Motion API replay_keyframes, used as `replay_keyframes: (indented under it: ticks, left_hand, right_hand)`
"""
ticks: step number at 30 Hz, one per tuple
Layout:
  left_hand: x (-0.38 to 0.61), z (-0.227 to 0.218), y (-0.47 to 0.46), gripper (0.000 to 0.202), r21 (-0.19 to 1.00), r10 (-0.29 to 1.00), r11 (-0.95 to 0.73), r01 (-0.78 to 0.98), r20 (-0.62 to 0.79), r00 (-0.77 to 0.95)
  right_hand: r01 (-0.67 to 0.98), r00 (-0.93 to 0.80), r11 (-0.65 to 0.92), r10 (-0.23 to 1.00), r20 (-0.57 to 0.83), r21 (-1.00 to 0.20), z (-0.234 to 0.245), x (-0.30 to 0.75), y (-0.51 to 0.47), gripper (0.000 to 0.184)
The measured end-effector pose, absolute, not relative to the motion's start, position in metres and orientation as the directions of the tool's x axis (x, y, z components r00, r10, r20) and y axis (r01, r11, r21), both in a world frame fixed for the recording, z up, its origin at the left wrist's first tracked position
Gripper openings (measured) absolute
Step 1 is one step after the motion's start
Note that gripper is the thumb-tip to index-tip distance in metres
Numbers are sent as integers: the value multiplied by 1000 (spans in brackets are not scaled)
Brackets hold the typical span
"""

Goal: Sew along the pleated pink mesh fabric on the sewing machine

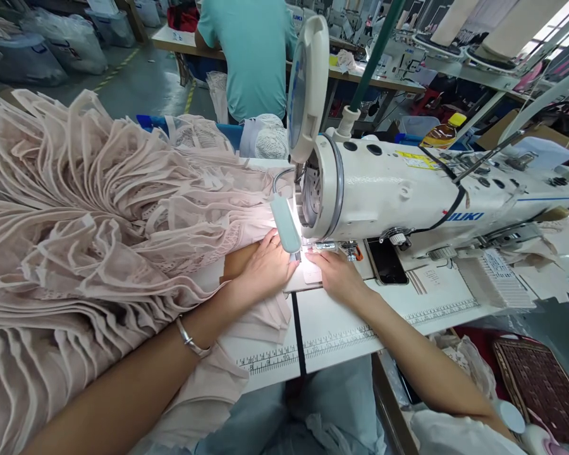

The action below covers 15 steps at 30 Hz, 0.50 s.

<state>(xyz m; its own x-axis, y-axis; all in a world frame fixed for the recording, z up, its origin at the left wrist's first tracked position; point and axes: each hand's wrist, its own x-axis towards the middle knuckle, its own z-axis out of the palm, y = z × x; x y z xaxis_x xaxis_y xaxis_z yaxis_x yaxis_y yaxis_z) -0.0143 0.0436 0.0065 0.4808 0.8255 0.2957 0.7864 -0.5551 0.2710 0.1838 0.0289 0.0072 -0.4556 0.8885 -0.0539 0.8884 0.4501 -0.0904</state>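
My left hand (268, 268) lies palm down on the machine bed, left of the needle area, fingers stretched over pale pink fabric. A pale green lamp head (286, 224) covers part of its fingertips. My right hand (336, 275) is closed at the fabric's edge just right of the needle area, fingertips pointing left. A small piece of pale pink fabric (312, 273) shows under those fingertips, in bright light. Both hands work below the head of a white sewing machine (374, 183). The needle itself is hidden. A large heap of pale pink garments (99, 208) reaches up to my left hand.
A black phone (386, 262) lies on the bed right of my right hand. Printed rulers (270, 361) run along the table's front edge. A bottle with a yellow cap (443, 131) stands behind the machine. Ahead sits a person in a teal shirt (246, 57).
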Motion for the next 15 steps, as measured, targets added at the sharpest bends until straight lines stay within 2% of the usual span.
replay_keyframes:
  ticks: [8, 15]
  left_hand:
    - [-13, 1, 44, 25, 277, 847, -518, 809, 295, 442]
    - [-14, -5, 44, 29, 270, 837, -529, 805, 323, 441]
  right_hand:
    - [904, -427, 423, 888, -169, -62, 16, 178, 29, 63]
    - [896, -444, 440, 878, -180, -62, 18, 177, 29, 58]
